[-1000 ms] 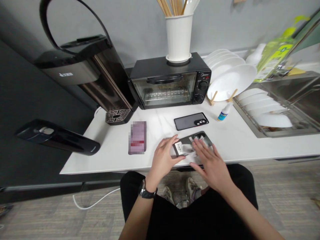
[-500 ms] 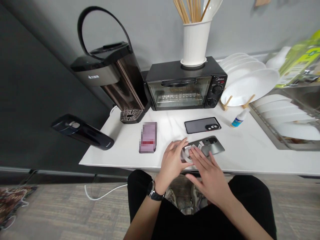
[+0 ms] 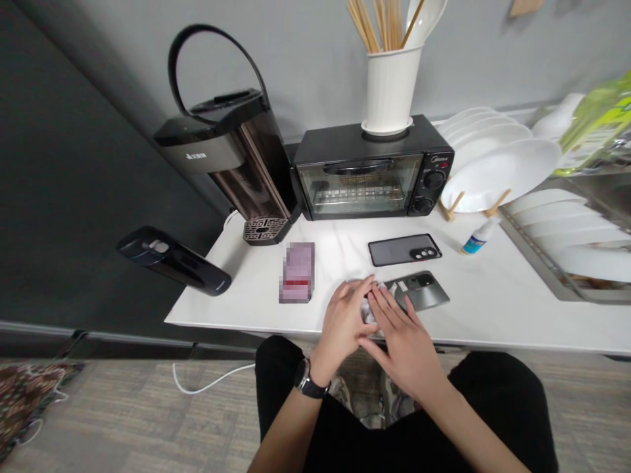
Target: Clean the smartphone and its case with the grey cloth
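My left hand [image 3: 346,320], with a dark watch on its wrist, curls around a crumpled whitish, partly see-through piece [image 3: 368,311] near the counter's front edge. Whether it is film or tissue I cannot tell. My right hand [image 3: 403,341] lies over the same piece, its fingers stretched out and its thumb apart. Just beyond the right fingers is a grey phone [image 3: 430,293], back side up, its left end covered by my hands. A small white tag [image 3: 402,287] shows on it. Behind it lies a dark-rimmed translucent phone case [image 3: 401,251].
A blurred-out purple phone-shaped thing [image 3: 298,272] lies to the left, near a dark thermos [image 3: 175,260]. Behind stand a drink dispenser [image 3: 246,164] and a toaster oven [image 3: 359,187] bearing a white cup [image 3: 393,92]. A small spray bottle [image 3: 476,240] and plates [image 3: 503,172] are at right.
The whole view has shifted slightly right and down. My fingers have drawn closer together over the crumpled piece, so less of it shows. The phone and case stay on the counter.
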Tool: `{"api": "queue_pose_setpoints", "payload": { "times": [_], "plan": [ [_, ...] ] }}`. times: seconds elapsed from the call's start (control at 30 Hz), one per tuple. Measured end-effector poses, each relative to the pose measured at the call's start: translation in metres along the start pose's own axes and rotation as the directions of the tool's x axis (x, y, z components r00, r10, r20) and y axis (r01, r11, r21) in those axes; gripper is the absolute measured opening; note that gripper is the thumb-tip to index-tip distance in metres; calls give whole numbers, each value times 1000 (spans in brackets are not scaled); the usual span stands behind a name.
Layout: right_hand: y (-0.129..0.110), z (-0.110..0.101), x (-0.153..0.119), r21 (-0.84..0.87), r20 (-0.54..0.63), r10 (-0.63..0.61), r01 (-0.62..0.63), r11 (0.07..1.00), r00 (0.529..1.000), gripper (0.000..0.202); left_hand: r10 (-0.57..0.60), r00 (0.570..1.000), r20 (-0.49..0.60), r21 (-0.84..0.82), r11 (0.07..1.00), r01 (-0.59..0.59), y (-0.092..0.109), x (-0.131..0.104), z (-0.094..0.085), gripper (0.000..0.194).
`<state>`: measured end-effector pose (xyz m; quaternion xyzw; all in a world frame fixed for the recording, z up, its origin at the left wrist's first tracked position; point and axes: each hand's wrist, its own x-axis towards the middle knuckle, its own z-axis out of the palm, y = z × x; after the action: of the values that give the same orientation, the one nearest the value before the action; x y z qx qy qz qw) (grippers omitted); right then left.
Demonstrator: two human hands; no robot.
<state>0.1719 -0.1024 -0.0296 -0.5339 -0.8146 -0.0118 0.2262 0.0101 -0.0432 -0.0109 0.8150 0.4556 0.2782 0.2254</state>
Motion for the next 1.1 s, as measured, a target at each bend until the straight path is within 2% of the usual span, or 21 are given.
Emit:
{"api": "queue_pose_setpoints", "payload": {
  "times": [0.07, 0.17, 0.23, 0.3, 0.37, 0.43, 0.5, 0.57, 0.67, 0.77, 0.83, 0.93, 1.03, 1.1],
  "plan": [
    [8, -7, -17, -19, 13, -10, 10, 1000, 1000, 79, 7, 1000, 0, -19, 1000, -7, 0, 0, 0, 98],
    [46, -19, -34, -91, -25, 82, -84, 992, 996, 70, 5, 1000, -8, -51, 999, -5, 2, 1, -1, 105],
    [71, -22, -33, -134, -75, 166, -175, 975, 983, 68, 1, 1000, -9, -61, 998, -2, 4, 1, -1, 105],
    [81, -20, -23, -150, -105, 206, -220, 964, 973, 70, 1, 1000, -3, -68, 998, -2, 4, 1, -1, 103],
    [70, -13, -10, -139, -93, 179, -191, 972, 979, 73, -3, 1000, -3, -65, 998, 2, 3, 1, -1, 100],
    [44, -5, 1, -103, -56, 98, -104, 989, 994, 76, -13, 1000, -1, -47, 999, 13, 2, 0, 0, 94],
    [17, 0, 4, -57, -19, 8, -9, 998, 1000, 80, -24, 1000, 10, -24, 999, 24, 0, -1, 0, 90],
    [2, -2, -2, -29, 5, -52, 53, 998, 999, 83, -29, 999, 29, -9, 1000, 29, -1, -1, 0, 90],
    [18, -13, -18, -41, 32, -40, 41, 998, 999, 77, -40, 998, 46, -11, 999, 40, 1, -1, -1, 93],
    [54, -23, -26, -99, 5, 81, -80, 992, 997, 71, -69, 996, 52, -29, 997, 71, 3, 0, -2, 102],
    [67, -23, -20, -128, -29, 144, -146, 981, 989, 71, -78, 995, 64, -35, 996, 81, 5, 1, -2, 103],
    [52, -13, -2, -136, -32, 109, -113, 984, 993, 75, -79, 994, 82, -33, 996, 82, 4, 2, -3, 94],
    [18, -4, 10, -119, -4, -36, 35, 992, 999, 83, -74, 993, 86, -20, 997, 76, 1, 0, -3, 85],
    [5, -3, 7, -112, 8, -122, 122, 986, 993, 86, -74, 994, 79, -12, 997, 75, -2, -1, -3, 84]
  ]
}}
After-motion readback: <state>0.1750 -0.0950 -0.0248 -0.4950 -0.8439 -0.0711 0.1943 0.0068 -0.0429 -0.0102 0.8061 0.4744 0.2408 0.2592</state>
